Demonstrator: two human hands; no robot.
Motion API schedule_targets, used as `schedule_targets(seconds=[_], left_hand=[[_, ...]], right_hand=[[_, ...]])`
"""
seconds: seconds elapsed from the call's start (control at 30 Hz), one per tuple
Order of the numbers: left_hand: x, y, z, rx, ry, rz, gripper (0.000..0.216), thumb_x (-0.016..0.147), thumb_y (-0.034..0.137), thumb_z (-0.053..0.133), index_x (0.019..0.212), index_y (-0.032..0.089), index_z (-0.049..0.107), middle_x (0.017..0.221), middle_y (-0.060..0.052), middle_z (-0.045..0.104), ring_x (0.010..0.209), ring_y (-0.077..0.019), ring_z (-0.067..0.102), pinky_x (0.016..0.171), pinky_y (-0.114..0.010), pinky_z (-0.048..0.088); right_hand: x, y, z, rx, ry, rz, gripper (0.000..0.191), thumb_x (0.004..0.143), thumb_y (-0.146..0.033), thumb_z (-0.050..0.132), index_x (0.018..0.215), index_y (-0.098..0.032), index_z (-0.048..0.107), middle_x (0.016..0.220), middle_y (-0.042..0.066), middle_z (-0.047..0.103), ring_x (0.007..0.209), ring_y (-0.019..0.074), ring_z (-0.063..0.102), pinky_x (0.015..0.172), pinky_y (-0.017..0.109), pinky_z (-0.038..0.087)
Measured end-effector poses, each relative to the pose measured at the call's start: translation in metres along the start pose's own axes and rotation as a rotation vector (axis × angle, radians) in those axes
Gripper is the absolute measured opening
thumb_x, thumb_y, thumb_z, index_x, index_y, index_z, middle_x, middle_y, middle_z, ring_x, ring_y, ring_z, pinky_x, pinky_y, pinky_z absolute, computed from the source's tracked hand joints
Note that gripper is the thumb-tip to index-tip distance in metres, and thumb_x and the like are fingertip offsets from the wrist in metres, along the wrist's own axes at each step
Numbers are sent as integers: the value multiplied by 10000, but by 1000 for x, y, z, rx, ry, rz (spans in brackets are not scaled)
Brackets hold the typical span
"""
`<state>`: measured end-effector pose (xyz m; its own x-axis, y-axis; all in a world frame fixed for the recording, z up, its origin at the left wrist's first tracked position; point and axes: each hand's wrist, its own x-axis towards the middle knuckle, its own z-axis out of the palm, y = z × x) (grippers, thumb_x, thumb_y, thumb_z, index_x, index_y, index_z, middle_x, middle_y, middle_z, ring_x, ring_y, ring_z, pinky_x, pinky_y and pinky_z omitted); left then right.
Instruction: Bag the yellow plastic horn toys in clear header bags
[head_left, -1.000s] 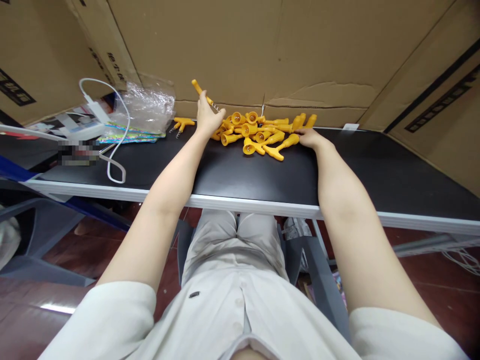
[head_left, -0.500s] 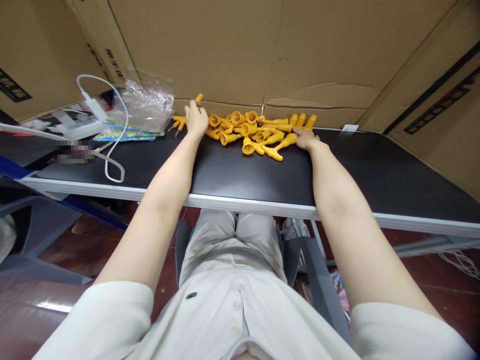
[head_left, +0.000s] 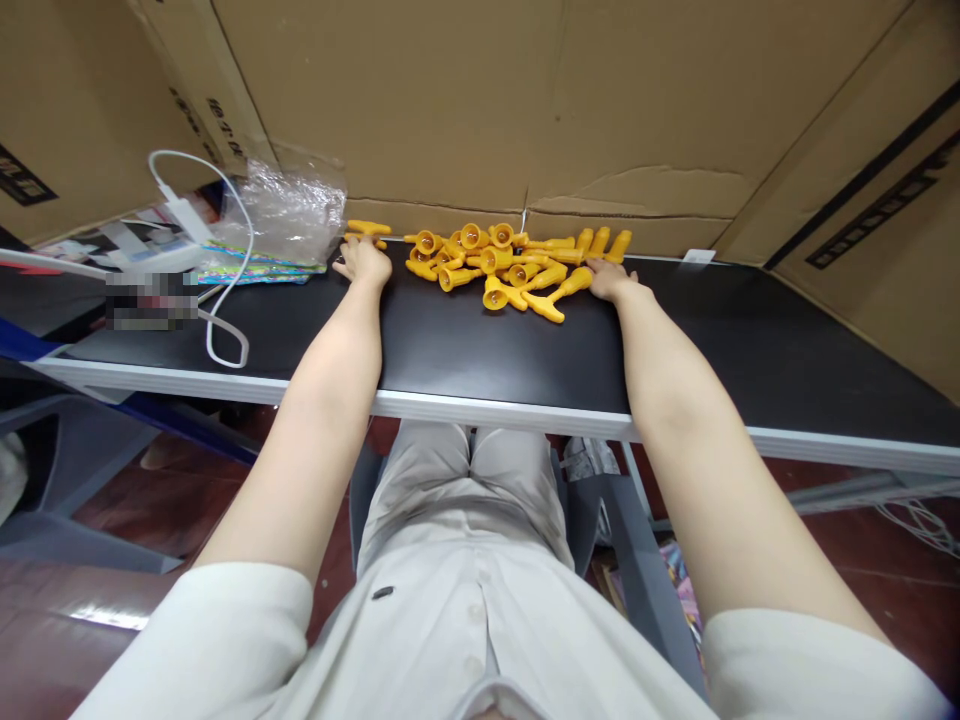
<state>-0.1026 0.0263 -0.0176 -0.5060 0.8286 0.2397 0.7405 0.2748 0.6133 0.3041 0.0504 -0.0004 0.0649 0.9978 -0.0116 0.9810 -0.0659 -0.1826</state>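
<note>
My left hand (head_left: 365, 262) is low at the left end of the pile, fingers curled at a yellow corkscrew (head_left: 369, 228) whose T-shaped handle shows just beyond the knuckles. The hand covers the metal screws there. Several more yellow corkscrews (head_left: 495, 261), some with open bell-shaped caps facing me, lie heaped in the middle of the black tabletop. At the heap's right end rests my right hand (head_left: 613, 280), palm down with fingers stretched, beside the handles of a few corkscrews (head_left: 600, 241) lined up side by side.
A cardboard wall (head_left: 450, 110) rises behind the table (head_left: 495, 350). To the left are crumpled clear plastic (head_left: 292, 205), a colourful flat packet (head_left: 262, 266) and a white cable (head_left: 251, 250). A small white piece (head_left: 699, 257) sits at the back right.
My left hand has moved left and down, bringing the corkscrew from upright to lying at the left end. My right hand has stayed nearly in place.
</note>
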Motion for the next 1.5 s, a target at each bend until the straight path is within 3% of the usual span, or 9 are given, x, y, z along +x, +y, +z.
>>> schedule_targets(seconds=[0.2,0.4,0.47,0.63,0.77,0.87,1.13,1.37,1.5], left_hand=[[9,-5,4,46,-61,-11,638,811,372,606,1439,296,689,1702,-163,476,1634,-366,349,1302,-677,233],[4,-1,-1,4,-85,-6,783,707,773,647,1286,252,733,1632,-150,552,1611,-375,367,1248,-602,280],[3,0,-1,15,-85,-4,826,684,741,682,1325,222,722,1683,-161,497,1611,-400,372,1297,-584,282],[4,1,2,46,-80,-9,787,725,476,721,1453,181,680,1720,-205,440,1634,-401,374,1349,-554,312],[4,1,2,33,-58,-20,789,719,341,703,1490,176,667,1708,-225,453,1617,-442,400,1353,-622,307],[3,2,0,33,-76,-11,833,741,316,700,1550,139,614,1727,-241,426,1633,-458,363,1359,-648,283],[-6,8,-2,110,-77,-79,762,849,282,626,1588,107,567,1760,-203,410,1640,-325,387,1372,-492,285],[-13,14,-9,127,-143,-130,902,881,384,624,1697,70,400,1823,-233,268,1710,-330,228,1348,-610,209],[-12,14,-7,126,-150,-105,850,897,340,603,1683,74,419,1840,-214,226,1720,-340,185,1360,-667,144]], right_hand=[[0,1,0,21,4,3,639,1123,-436,285,1740,-291,373,1824,31,275,1703,319,245,1366,692,140],[1,0,1,9,11,2,624,1137,-383,300,1731,-223,405,1817,72,292,1700,322,250,1372,671,156],[-1,0,0,23,22,7,605,1136,-382,342,1712,-229,447,1795,86,344,1679,336,305,1375,656,169],[-9,-1,-6,73,161,55,493,1109,-307,458,1502,-105,679,1558,213,631,1497,390,573,1253,540,461],[-14,-6,-16,119,278,31,494,1142,-344,380,1345,-82,747,1410,244,712,1418,406,632,1197,527,508],[-17,-13,-20,156,217,-19,494,1150,-425,409,1203,-94,772,1259,231,757,1289,373,703,1141,458,544],[-13,-12,-24,310,52,-81,421,990,-556,751,858,-165,664,840,98,658,1063,307,680,1007,428,548],[-3,-3,-25,451,7,-100,492,815,-498,933,669,-195,573,724,13,533,1006,293,674,1000,460,552],[-8,-3,-26,589,-10,-55,393,873,-344,904,703,-176,591,759,23,580,973,234,667,1000,411,535]])
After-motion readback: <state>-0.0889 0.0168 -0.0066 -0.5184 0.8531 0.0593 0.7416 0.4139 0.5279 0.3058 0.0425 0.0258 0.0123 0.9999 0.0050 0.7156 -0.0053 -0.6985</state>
